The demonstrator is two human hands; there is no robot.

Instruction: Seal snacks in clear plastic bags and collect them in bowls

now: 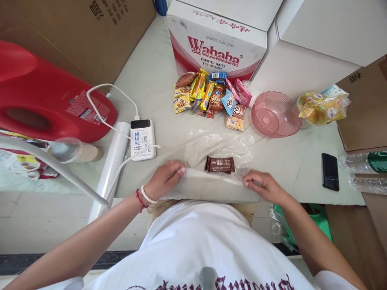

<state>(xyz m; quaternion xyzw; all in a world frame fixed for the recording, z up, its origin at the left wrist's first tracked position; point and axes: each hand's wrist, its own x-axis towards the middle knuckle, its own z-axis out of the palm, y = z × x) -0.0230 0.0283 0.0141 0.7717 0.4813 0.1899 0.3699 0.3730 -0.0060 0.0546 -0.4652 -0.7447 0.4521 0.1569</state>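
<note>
Both hands pinch the near edge of a clear plastic bag [217,149] lying flat on the worktop [302,161]: the left hand [165,179] has a narrow grip on its left corner, the right hand [263,186] a narrow grip on its right corner. A brown snack bar [219,164] sits inside the bag, between the hands. Behind lie a pile of snacks [208,98] and a pink bowl [275,114].

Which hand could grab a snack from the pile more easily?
Probably the right hand. Both hands pinch the clear plastic bag holding the brown chocolate bar, but the colourful snack pile lies slightly nearer the right; the left hand sits further off.
</note>
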